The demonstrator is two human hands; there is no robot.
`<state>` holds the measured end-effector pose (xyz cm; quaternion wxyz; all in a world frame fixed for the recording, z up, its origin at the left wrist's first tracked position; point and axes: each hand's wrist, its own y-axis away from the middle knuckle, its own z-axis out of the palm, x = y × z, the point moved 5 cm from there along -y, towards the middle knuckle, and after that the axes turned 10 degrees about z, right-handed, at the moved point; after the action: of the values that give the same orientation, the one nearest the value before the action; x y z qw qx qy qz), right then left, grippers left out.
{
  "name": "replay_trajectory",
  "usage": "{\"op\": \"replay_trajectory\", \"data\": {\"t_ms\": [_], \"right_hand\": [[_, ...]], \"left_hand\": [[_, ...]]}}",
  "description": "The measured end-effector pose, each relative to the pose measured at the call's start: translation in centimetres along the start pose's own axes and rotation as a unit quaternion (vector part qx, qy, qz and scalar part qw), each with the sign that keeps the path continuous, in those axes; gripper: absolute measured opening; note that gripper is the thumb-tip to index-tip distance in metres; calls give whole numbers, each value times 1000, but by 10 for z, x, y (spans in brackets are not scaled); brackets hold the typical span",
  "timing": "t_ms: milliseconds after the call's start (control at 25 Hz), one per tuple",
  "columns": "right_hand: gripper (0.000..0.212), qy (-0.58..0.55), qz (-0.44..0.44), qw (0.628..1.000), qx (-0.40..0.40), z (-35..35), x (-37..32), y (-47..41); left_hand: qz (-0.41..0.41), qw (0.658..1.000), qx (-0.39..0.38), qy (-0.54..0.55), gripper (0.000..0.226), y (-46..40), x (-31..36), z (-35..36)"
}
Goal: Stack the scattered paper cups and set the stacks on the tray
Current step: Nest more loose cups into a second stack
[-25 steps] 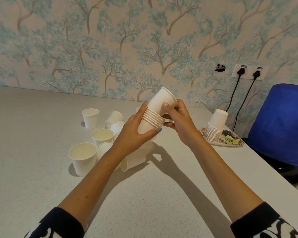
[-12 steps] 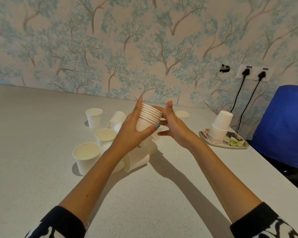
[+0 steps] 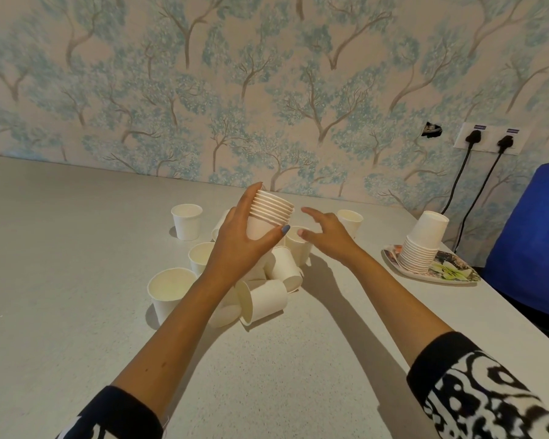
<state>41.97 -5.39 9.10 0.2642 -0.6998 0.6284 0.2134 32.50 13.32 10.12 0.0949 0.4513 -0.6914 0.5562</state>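
My left hand [image 3: 240, 245] grips a stack of several nested white paper cups [image 3: 268, 217], mouths up, above the table. To its right, my right hand [image 3: 325, 237] is empty, fingers spread, hovering over an upright cup [image 3: 298, 248]. Loose white cups lie scattered below: one upright at the far left [image 3: 187, 221], a wide one near the front [image 3: 170, 291], one on its side [image 3: 263, 301], one behind my right hand [image 3: 351, 220]. An upside-down stack of cups [image 3: 423, 243] stands on the floral tray [image 3: 450, 274] at the right.
The grey table [image 3: 76, 280] runs to a wallpapered wall. A blue chair [image 3: 533, 239] stands past the table's right edge, beside the tray. Two black cables hang from a wall socket [image 3: 490, 141] above the tray.
A cup went from my right hand into the stack, which my left hand turned upright. My right hand let go and moved right and down toward the loose cups.
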Motion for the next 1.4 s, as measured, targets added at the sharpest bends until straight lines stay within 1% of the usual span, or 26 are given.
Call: {"op": "replay_trajectory", "data": {"t_ms": [80, 160, 240, 320, 400, 480, 560, 640, 760, 880, 1040, 1120, 1280, 1400], "right_hand": [[47, 42, -4, 999, -19, 12, 7, -8], [36, 24, 9, 1000, -18, 22, 14, -13], [27, 22, 40, 999, -12, 29, 21, -16], [25, 26, 51, 998, 16, 27, 24, -14], [25, -28, 43, 996, 78, 11, 23, -7], [25, -135, 15, 981, 140, -14, 14, 3], [22, -250, -16, 956, 155, -36, 0, 14], [20, -317, -51, 939, 126, -51, -18, 24], [16, -334, -98, 936, 44, -59, -39, 38], [14, -269, -108, 957, -16, -60, -49, 47], [22, -186, -99, 974, -86, -56, -50, 53], [25, -157, -101, 975, -120, -46, -53, 58], [29, -144, -91, 968, -183, -22, -60, 68], [38, -119, -98, 970, -188, -11, -61, 69]], "left_hand": [[1, 1000, 2, -1, 85, -1, -2, -2], [-1, 1000, 1, -5, 86, -2, -2, -3], [-6, 1000, -2, -7, 86, -3, -3, -4], [-7, 1000, -7, -5, 86, -2, -3, -3], [-6, 1000, -10, -2, 85, -1, -3, -2], [-3, 1000, -14, 1, 83, 0, -3, -2], [-2, 1000, -24, 2, 83, 0, -3, 1], [1, 999, -35, 1, 83, 1, -2, 4], [13, 999, -45, 10, 83, 2, 3, 6], [21, 999, -47, 12, 87, 2, 7, 6], [33, 997, -68, -8, 96, 2, 11, 9], [35, 997, -68, -4, 96, 2, 13, 10], [34, 997, -63, 3, 95, 0, 11, 8], [33, 999, -42, -2, 86, -1, 9, 1]]}}
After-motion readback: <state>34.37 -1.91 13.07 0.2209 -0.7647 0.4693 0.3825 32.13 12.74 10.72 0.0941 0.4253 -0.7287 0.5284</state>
